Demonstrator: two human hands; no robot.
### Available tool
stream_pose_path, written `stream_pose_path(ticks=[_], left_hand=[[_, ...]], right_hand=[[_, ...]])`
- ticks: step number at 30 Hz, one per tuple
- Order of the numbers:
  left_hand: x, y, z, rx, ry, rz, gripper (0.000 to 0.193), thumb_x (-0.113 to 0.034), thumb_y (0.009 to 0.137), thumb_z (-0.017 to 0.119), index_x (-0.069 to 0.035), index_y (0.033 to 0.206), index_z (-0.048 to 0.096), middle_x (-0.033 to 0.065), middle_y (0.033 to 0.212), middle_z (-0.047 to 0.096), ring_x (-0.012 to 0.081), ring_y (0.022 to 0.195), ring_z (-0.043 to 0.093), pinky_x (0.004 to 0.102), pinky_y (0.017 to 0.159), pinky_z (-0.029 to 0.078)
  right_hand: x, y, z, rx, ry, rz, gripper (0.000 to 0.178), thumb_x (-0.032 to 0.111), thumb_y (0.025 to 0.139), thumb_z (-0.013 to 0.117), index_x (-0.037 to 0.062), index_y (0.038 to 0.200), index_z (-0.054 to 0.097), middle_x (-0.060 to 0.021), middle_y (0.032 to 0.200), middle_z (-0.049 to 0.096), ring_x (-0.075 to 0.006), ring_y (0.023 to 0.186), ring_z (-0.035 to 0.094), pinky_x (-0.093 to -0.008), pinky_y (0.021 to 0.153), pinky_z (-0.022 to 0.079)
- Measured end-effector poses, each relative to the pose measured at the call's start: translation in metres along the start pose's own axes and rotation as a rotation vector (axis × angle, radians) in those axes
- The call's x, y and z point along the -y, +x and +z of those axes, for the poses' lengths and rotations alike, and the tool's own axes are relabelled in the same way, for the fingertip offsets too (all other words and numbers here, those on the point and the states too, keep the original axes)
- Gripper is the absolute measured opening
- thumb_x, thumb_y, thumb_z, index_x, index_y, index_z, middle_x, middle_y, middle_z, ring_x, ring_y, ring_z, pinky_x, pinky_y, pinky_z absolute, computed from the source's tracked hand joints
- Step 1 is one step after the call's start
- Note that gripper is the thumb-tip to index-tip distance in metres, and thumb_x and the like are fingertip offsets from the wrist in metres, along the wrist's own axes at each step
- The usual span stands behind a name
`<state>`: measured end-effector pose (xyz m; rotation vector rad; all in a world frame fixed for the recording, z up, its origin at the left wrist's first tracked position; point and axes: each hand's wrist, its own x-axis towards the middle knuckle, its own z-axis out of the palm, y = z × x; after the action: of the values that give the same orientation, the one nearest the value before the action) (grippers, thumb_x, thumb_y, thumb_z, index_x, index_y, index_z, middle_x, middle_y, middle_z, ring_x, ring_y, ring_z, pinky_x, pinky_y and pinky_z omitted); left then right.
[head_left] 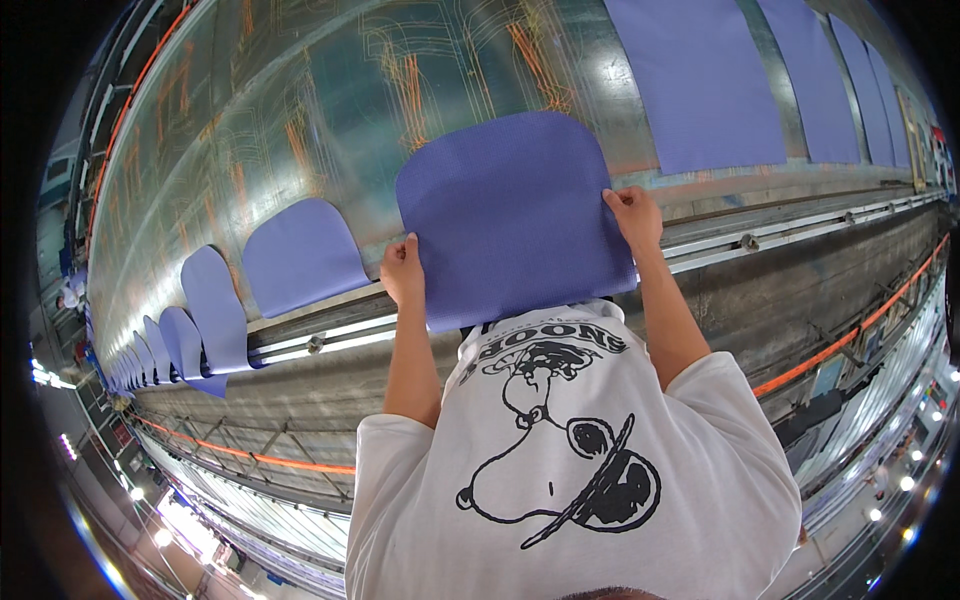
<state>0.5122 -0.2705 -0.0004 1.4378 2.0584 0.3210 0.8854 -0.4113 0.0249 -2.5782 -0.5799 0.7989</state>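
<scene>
A purple textured fabric panel [515,220] with rounded far corners is stretched between my hands, its near edge against my shirt front. My left hand [403,270] pinches the panel's left side, thumb and fingers closed on the edge. On the right side, a little farther up, my right hand [635,217] grips the opposite edge the same way. Beneath the panel's far part is a long glossy table [330,130] marked with yellow and orange outlines. Another purple panel [303,255] of similar shape rests on the table's near edge, left of my left hand.
Larger purple sheets [700,90] lie on the table at the far right. More purple pieces [215,310] line its near edge to the left, some hanging over. A metal rail [780,235] runs along that edge. An orange pipe [850,335] passes lower down on the right.
</scene>
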Motion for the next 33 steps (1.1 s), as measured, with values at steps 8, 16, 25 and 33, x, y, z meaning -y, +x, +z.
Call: stream_pose_path(ticks=[8, 16, 25, 33], left_hand=[[-0.032, -0.020, 0.020, 0.312, 0.310, 0.937, 0.046, -0.037, 0.096, 0.065, -0.008, 0.131, 0.063, 0.0153, 0.138, 0.062, 0.0338, 0.129, 0.057, 0.0483, 0.109, 0.044], [-0.075, 0.024, 0.065, 0.334, 0.572, 1.249, 0.068, -0.051, 0.106, 0.041, -0.009, 0.159, 0.037, 0.0058, 0.167, 0.033, 0.0230, 0.155, 0.026, 0.0460, 0.128, 0.018], [-0.104, 0.040, 0.091, 0.091, 0.492, 1.096, 0.065, -0.051, 0.107, 0.041, -0.012, 0.159, 0.039, 0.0092, 0.167, 0.032, 0.0288, 0.155, 0.027, 0.0583, 0.125, 0.018], [-0.068, -0.017, 0.044, 0.452, 0.566, 1.084, 0.091, -0.050, 0.089, 0.069, -0.014, 0.163, 0.030, 0.0196, 0.171, 0.017, 0.0379, 0.158, 0.015, 0.0560, 0.127, 0.012]], right_hand=[[0.036, -0.033, 0.046, 0.057, -0.147, -0.877, 0.039, 0.024, 0.083, 0.078, 0.0069, 0.116, 0.067, -0.0166, 0.119, 0.063, -0.0368, 0.116, 0.059, -0.0537, 0.099, 0.045], [0.074, 0.000, 0.110, 0.126, -0.454, -1.189, 0.073, 0.049, 0.102, 0.050, 0.0052, 0.159, 0.035, -0.0101, 0.168, 0.029, -0.0258, 0.155, 0.028, -0.0492, 0.127, 0.021], [0.105, 0.036, 0.113, -0.044, -0.478, -1.085, 0.068, 0.052, 0.104, 0.047, 0.0138, 0.160, 0.037, -0.0105, 0.169, 0.028, -0.0296, 0.156, 0.024, -0.0576, 0.126, 0.017], [0.055, -0.007, 0.062, 0.330, -0.434, -1.173, 0.096, 0.044, 0.081, 0.079, 0.0120, 0.160, 0.035, -0.0185, 0.170, 0.021, -0.0365, 0.157, 0.020, -0.0599, 0.125, 0.017]])
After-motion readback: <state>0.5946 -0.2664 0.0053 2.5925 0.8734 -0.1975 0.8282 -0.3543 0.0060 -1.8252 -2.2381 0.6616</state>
